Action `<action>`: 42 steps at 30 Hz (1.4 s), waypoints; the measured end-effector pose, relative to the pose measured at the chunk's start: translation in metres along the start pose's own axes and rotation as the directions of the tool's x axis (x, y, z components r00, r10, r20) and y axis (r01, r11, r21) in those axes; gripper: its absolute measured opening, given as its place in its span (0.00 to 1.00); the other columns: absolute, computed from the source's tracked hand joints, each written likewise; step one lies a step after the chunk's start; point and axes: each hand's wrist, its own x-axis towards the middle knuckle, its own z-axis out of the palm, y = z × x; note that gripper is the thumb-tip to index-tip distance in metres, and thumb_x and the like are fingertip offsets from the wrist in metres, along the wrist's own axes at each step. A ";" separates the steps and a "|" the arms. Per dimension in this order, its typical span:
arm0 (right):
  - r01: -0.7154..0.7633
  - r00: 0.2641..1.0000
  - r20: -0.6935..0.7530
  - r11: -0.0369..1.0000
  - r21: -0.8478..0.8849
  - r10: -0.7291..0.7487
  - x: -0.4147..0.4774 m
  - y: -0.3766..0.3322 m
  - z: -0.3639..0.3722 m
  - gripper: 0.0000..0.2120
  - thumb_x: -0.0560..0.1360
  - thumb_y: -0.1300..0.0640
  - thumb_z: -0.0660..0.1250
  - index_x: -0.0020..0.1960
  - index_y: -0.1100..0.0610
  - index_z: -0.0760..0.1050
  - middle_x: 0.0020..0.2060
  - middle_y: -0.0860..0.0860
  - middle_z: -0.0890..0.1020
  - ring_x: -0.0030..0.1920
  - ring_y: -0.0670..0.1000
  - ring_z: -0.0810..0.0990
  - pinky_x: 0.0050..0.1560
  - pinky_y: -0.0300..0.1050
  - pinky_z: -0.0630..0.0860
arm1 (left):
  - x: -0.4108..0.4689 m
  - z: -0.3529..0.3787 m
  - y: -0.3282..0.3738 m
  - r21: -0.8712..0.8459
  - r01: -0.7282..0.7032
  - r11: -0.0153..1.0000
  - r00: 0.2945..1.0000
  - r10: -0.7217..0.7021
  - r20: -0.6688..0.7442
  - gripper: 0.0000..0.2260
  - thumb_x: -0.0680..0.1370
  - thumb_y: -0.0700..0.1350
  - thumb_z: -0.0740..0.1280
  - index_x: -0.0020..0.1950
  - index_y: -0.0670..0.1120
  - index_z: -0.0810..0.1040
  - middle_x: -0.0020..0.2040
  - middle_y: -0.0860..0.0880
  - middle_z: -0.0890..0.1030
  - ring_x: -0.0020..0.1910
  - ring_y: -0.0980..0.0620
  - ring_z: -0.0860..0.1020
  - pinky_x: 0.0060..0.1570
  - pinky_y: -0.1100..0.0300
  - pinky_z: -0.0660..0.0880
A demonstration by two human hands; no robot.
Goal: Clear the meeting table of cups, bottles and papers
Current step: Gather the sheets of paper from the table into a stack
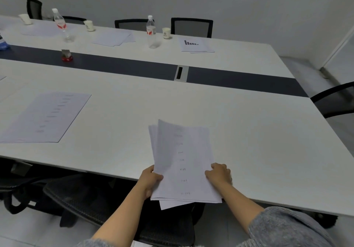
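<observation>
A stack of white papers [182,160] with handwriting hangs over the near edge of the white meeting table [249,131]. My left hand [150,180] grips the stack's left edge and my right hand [220,173] holds its right edge. More papers [46,116] lie at the near left. Across the dark centre strip lie further papers [115,38], a sheet with a bar chart [195,44], and a faint sheet [41,29]. Two clear water bottles [61,24] [152,32] stand there, with three paper cups [166,33] [89,25] [25,19].
A small red object [67,56] sits on the dark strip, near a metal cable port [180,73]. Black mesh chairs stand along the far side [191,27], at the right end [337,101], and under the near edge [86,198]. Something blue [2,43] pokes in at the left.
</observation>
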 end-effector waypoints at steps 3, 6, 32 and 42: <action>0.009 0.999 0.031 0.915 0.404 -0.023 0.009 -0.003 -0.014 0.25 0.74 0.53 0.66 0.69 0.57 0.65 0.66 0.58 0.70 0.63 0.58 0.71 0.59 0.47 0.70 | -0.004 -0.002 0.008 -0.075 -0.147 0.986 0.989 0.148 0.001 0.13 0.68 0.30 0.64 0.49 0.43 0.78 0.42 0.44 0.81 0.39 0.45 0.80 0.40 0.56 0.76; 0.023 0.982 0.089 0.567 0.823 -0.169 0.009 -0.021 -0.046 0.20 0.74 0.64 0.67 0.64 0.63 0.69 0.56 0.59 0.78 0.47 0.54 0.80 0.48 0.44 0.78 | -0.010 -0.007 0.025 -0.101 -0.311 0.945 0.948 0.316 0.035 0.15 0.61 0.39 0.68 0.47 0.46 0.79 0.44 0.45 0.83 0.42 0.46 0.80 0.42 0.55 0.78; 0.354 0.803 -0.112 0.317 0.880 -0.585 -0.010 -0.074 -0.116 0.15 0.62 0.61 0.71 0.48 0.53 0.78 0.41 0.46 0.85 0.43 0.44 0.83 0.43 0.38 0.79 | -0.036 -0.025 0.134 -0.033 -0.711 0.703 0.690 0.705 0.164 0.23 0.55 0.50 0.72 0.50 0.50 0.78 0.41 0.57 0.84 0.42 0.60 0.81 0.41 0.68 0.77; 0.291 0.849 -0.095 0.310 0.905 -0.519 -0.014 -0.078 -0.103 0.13 0.60 0.53 0.75 0.44 0.51 0.78 0.39 0.45 0.83 0.40 0.45 0.81 0.40 0.38 0.77 | -0.035 -0.009 0.116 -0.129 -0.658 0.742 0.745 0.666 0.029 0.22 0.54 0.49 0.73 0.47 0.48 0.80 0.42 0.52 0.84 0.42 0.55 0.81 0.42 0.61 0.78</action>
